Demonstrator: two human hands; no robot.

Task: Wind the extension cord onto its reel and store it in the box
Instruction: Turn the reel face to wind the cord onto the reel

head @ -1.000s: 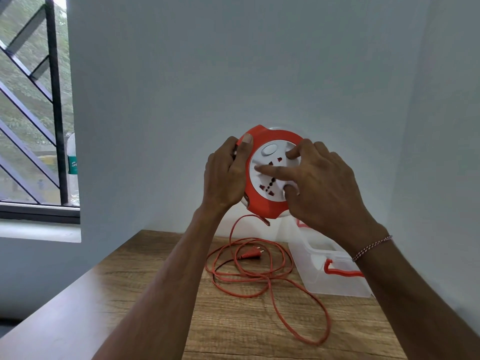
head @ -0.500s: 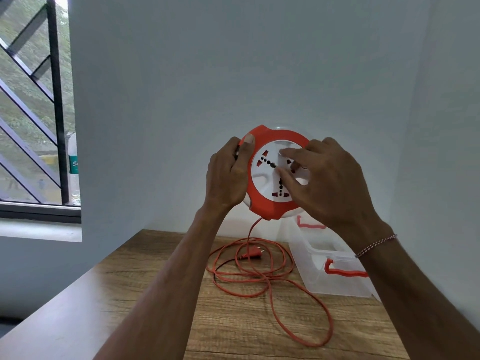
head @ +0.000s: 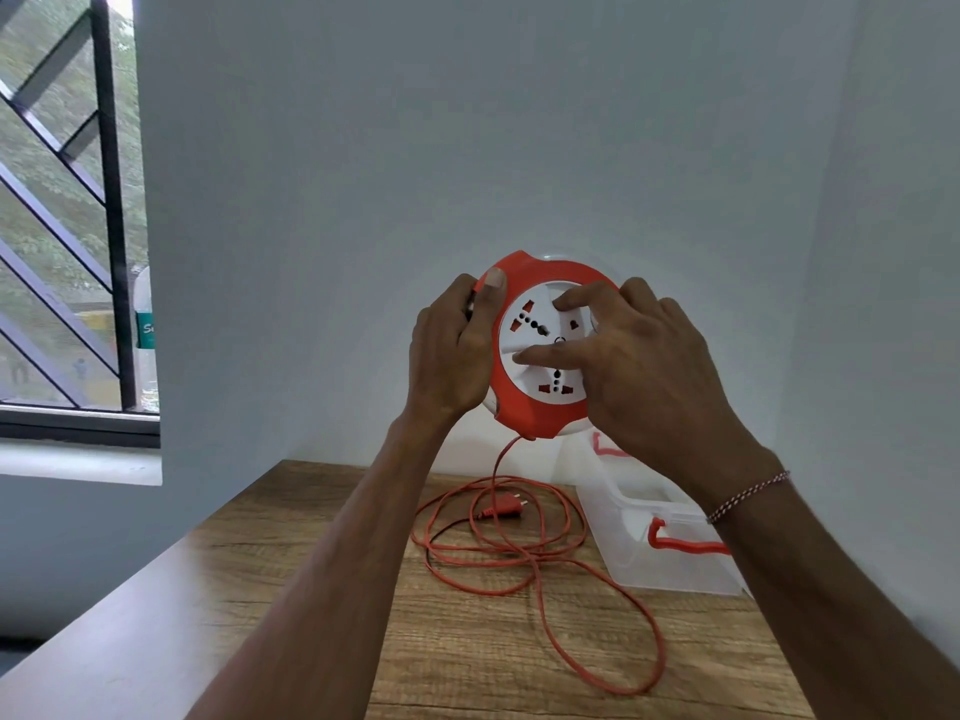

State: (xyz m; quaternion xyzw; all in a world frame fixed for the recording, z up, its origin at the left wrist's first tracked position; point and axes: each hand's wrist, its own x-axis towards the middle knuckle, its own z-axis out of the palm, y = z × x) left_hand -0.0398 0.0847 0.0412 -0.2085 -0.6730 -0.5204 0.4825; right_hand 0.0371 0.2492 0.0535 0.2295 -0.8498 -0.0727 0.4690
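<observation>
white dial turned; two hands: left hand [head: 451, 350], right hand [head: 639, 366], one reel [head: 530, 413].

1. Reel [head: 540, 350] held up in the air above the back of the worktop [head: 467, 641], in front of the wall.
2. Left hand [head: 452, 356] on the reel's left edge; right hand [head: 644, 371] on its right side, fingers [head: 550, 356] across its face.
3. Cord [head: 524, 553] hangs from the reel's bottom down to the worktop, lying in loose loops below the reel.
4. Plug [head: 506, 508] lies on the worktop inside the loops.
5. Box [head: 649, 543] on the worktop, right of the loops, against the right wall.
6. Window [head: 62, 210] far left.
</observation>
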